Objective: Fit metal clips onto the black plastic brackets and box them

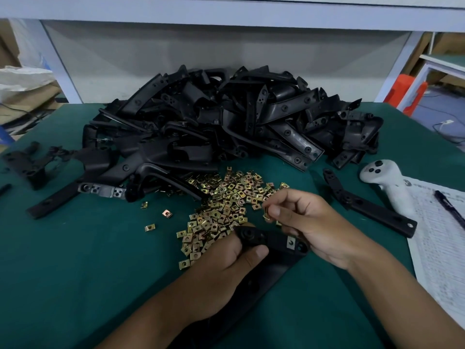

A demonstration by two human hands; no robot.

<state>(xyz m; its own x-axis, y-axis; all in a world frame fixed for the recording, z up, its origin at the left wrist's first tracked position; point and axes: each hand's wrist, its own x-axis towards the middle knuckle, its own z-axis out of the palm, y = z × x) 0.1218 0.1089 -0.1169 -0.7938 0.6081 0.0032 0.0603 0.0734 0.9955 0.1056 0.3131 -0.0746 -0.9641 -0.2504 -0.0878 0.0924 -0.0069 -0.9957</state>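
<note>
My left hand grips the near end of a black plastic bracket, thumb curled over its top face, fingers wrapped beneath. The bracket is a flat, matte, elongated bar; its rounded head points toward the clip heap, and its long body runs back under my left wrist toward the table edge. One metal clip, a small silvery square with a central hole, already sits on the bracket just right of my left thumb, beside a round moulded boss.

My right hand hovers just above and beyond that end of the bracket, thumb and forefinger pinching a loose clip; the other fingers are curled inward. The pinched clip is apart from the bracket, above its head.

Between the hands and the far pile lies a heap of clips: thin folded squares of brassy, yellow-toned metal, each pierced by a hole, with a few strays scattered to the left on the green mat, whose surface is smooth and dull.

Behind them rises a large pile of brackets, glossy to matte black, angular, with screw holes. A single long bracket lies on the mat to the right, near a white handheld controller of smooth plastic. At the right edge, a printed paper sheet carries a dark pen.
</note>
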